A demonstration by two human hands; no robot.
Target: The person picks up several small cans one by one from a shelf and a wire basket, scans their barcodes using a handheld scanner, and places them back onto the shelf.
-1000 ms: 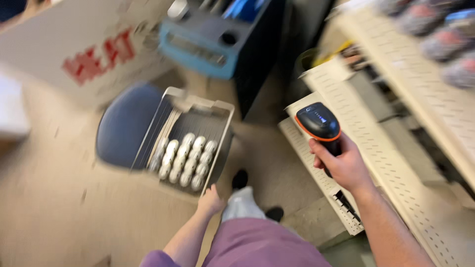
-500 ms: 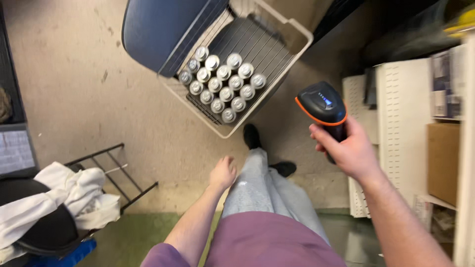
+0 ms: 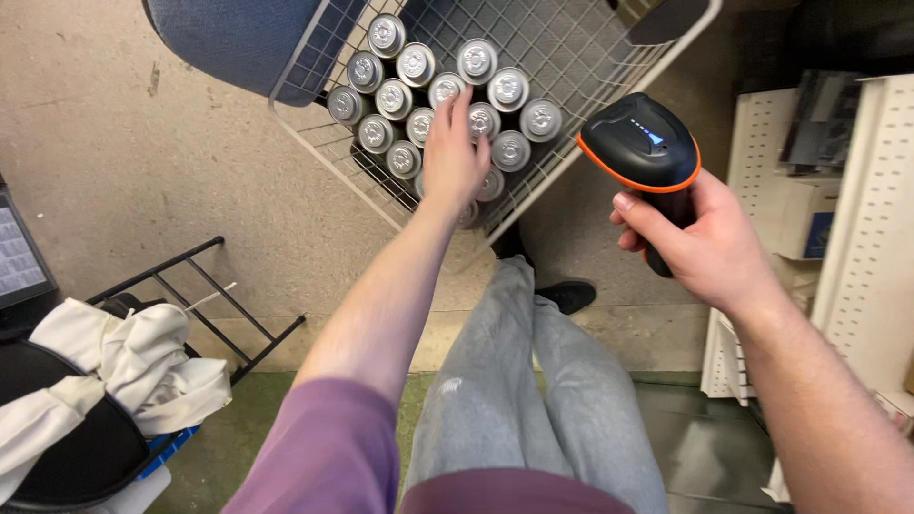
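A white wire basket (image 3: 314,143) sits on a blue chair seat (image 3: 233,38) and holds several silver cans (image 3: 405,67) standing upright, tops facing me. My left hand (image 3: 452,152) reaches down into the basket with its fingers spread over the cans, touching the ones near the basket's front edge. My right hand (image 3: 709,243) is off to the right, gripping a black and orange handheld scanner (image 3: 643,148) by its handle, the scanner head pointing up and toward the basket.
My grey-trousered legs (image 3: 519,381) and a black shoe (image 3: 566,297) are below. A black wire rack (image 3: 205,295) with white cloth (image 3: 114,366) stands at the left. White perforated shelving (image 3: 857,238) with boxes lines the right side. The floor is tan concrete.
My left hand has risen from beside my leg and reached into the basket onto the cans. The view has moved closer to the basket. The scanner stays held in my right hand.
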